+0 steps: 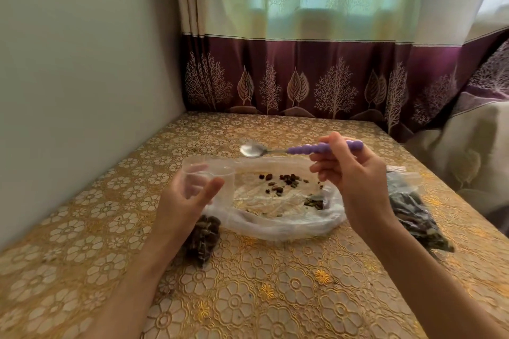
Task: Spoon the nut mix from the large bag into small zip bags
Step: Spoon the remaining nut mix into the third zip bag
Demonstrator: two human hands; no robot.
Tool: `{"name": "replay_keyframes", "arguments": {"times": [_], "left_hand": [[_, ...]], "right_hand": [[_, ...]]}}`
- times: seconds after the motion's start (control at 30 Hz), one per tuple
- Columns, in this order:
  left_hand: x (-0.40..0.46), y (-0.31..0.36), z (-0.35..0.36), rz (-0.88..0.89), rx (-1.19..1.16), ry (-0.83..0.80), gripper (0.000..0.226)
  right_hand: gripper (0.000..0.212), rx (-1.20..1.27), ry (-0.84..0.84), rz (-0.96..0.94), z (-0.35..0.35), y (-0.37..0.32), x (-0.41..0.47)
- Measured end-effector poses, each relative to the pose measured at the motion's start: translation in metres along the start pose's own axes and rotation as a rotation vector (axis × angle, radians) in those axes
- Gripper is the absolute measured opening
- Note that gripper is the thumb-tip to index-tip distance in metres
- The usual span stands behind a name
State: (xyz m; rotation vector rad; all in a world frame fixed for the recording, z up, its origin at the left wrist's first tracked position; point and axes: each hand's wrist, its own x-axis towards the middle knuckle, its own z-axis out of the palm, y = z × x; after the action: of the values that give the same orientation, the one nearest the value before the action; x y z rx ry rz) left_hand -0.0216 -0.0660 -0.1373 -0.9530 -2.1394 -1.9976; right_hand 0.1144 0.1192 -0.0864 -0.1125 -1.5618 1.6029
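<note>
Your right hand (355, 170) is up over the bench (275, 283), fingers curled around the purple handle of the spoon (300, 149), and the metal bowl points left, level and with nothing in it. Your left hand (190, 195) grips a small zip bag (209, 176), thumb and fingers pinching its clear mouth open, and its lower end hangs down with dark nut mix (202, 242) inside, resting on the bench by your wrist. The large bag (278, 215) lies flat between your hands, its mouth toward you, with only a scatter of dark pieces and some pale crumbs on its film. A filled bag (416, 215) lies on the bench just right of your right wrist. Patterned curtains (303, 63) hang behind.
</note>
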Motion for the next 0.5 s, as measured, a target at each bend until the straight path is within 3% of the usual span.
{"name": "replay_keyframes", "arguments": {"times": [0.27,0.5], "left_hand": [[0.000,-0.001,-0.001,0.003,0.007,0.005,0.096],[0.000,0.001,0.000,0.019,0.003,0.005,0.091]], "right_hand": [[0.029,-0.409,0.265,0.063,-0.047,0.039,0.004],[0.025,-0.636,0.254,-0.024,-0.042,0.049,0.013]]}}
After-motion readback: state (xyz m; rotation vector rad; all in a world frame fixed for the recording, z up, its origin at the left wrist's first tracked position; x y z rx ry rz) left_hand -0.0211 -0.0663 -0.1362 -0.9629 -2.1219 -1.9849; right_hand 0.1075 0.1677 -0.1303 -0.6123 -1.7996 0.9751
